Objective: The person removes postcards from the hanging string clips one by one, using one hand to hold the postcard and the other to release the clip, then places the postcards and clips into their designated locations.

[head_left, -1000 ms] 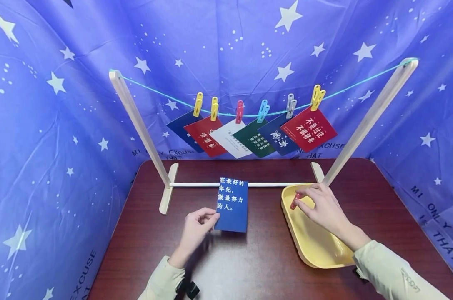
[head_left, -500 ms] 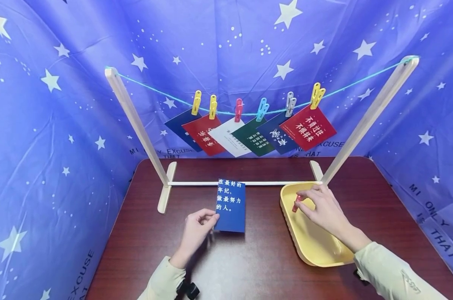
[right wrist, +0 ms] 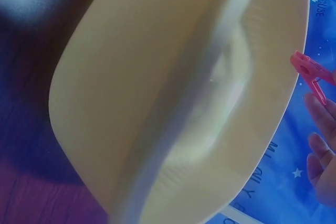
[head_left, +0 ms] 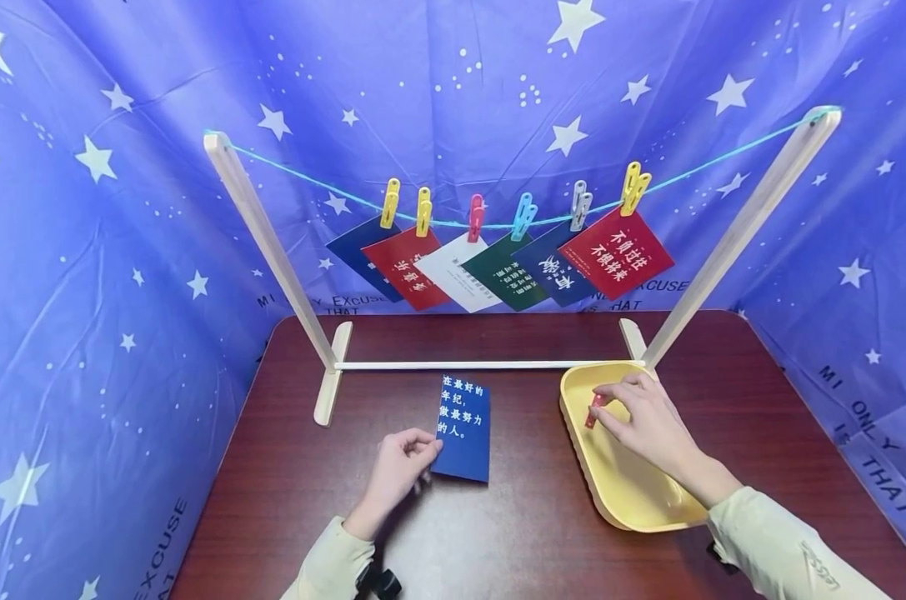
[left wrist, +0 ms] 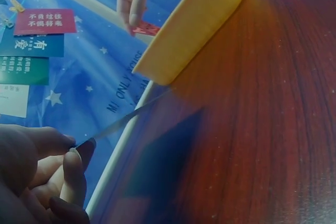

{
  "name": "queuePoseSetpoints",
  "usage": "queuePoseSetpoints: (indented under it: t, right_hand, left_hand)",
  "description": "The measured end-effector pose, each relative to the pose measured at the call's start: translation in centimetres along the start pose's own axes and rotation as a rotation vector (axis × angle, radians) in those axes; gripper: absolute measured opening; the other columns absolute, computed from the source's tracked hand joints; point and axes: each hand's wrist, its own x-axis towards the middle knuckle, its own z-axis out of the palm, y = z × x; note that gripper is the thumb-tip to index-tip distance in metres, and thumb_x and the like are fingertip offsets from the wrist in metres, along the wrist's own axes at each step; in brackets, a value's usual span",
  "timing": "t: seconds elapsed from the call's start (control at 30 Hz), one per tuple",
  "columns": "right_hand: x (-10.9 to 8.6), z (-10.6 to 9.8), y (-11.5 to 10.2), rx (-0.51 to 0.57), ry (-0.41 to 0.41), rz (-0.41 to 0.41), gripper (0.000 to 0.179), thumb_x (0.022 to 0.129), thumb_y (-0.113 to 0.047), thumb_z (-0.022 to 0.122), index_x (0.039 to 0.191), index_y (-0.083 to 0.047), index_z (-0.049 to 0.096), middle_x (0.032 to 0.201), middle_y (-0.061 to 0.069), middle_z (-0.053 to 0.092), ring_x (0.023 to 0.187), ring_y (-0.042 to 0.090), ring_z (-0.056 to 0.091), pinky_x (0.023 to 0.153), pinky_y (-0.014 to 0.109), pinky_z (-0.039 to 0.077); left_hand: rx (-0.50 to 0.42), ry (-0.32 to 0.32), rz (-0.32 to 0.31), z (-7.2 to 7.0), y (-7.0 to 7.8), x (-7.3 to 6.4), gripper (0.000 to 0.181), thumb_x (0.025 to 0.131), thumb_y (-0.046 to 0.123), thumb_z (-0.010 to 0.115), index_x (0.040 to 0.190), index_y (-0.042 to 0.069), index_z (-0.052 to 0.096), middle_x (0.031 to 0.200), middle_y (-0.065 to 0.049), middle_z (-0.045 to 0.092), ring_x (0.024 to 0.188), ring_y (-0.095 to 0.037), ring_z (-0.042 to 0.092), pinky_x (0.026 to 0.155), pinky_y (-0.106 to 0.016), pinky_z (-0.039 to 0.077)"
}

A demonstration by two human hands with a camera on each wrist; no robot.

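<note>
My left hand (head_left: 396,471) pinches a blue card (head_left: 463,454) with white writing by its left edge, over the near side of the table. In the left wrist view the card is seen nearly edge-on between thumb and fingers, with its shadow on the tabletop. My right hand (head_left: 651,421) holds a red clothespin (right wrist: 311,72) between thumb and fingertips, above the far left part of a yellow plastic tray (head_left: 633,492). The clothespin's free end points away from the fingers in the right wrist view.
A wooden stand (head_left: 272,250) carries a green cord (head_left: 287,171) across the back. Several coloured cards hang from it by clothespins, such as a red card (head_left: 616,254) at right. A white rod (head_left: 468,365) joins the posts low down. Behind hangs a blue star-patterned curtain (head_left: 453,100).
My left hand has drawn the blue card slightly nearer to me. In my right hand the red clothespin has tipped more upright; that hand stays over the tray.
</note>
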Motion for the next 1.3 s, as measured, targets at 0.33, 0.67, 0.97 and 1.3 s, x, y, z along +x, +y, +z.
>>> queuePoseSetpoints:
  t: [0.33,0.67,0.97,1.3]
  right_hand:
    - [-0.5,0.6,0.1,-0.006,-0.018,0.017,0.022,0.077,-0.008,0.086,0.098,-0.006,0.077,0.084,-0.002,0.073,0.087,0.021,0.055,0.076,0.034,0.041]
    - [-0.8,0.6,0.1,-0.016,-0.039,0.019,0.021,0.078,-0.006,0.084,0.097,-0.005,0.076,0.083,-0.002,0.074,0.089,0.024,0.056,0.078,0.039,0.043]
    - [-1.1,0.3,0.4,-0.026,-0.068,0.044,0.021,0.078,-0.011,0.086,0.096,-0.007,0.077,0.083,-0.005,0.073,0.087,0.022,0.056,0.075,0.041,0.045]
    - [-1.4,0.3,0.2,-0.062,-0.232,0.081,0.010,0.083,-0.021,0.085,0.086,-0.016,0.077,0.075,-0.013,0.070,0.078,0.018,0.055,0.067,0.039,0.045]
  left_hand:
    - [0.099,-0.061,-0.012,0.4,-0.9,-0.2,0.014,0.094,0.008,0.074,0.091,-0.006,0.073,0.063,-0.001,0.065,0.050,-0.009,0.055,0.043,-0.023,0.047]
    - [0.239,-0.036,0.020,0.1,-1.4,-0.3,0.012,0.094,0.011,0.073,0.088,0.000,0.074,0.061,-0.002,0.065,0.049,-0.004,0.053,0.050,-0.019,0.041]
    - [0.351,-0.062,0.026,-0.2,-1.8,-0.3,0.007,0.091,0.010,0.075,0.086,0.006,0.074,0.064,0.005,0.066,0.054,-0.001,0.053,0.058,-0.021,0.044]
    - [0.312,-0.088,-0.002,-0.4,-2.3,-0.3,0.008,0.090,0.006,0.076,0.086,0.002,0.071,0.062,0.003,0.065,0.049,-0.003,0.053,0.047,-0.021,0.044]
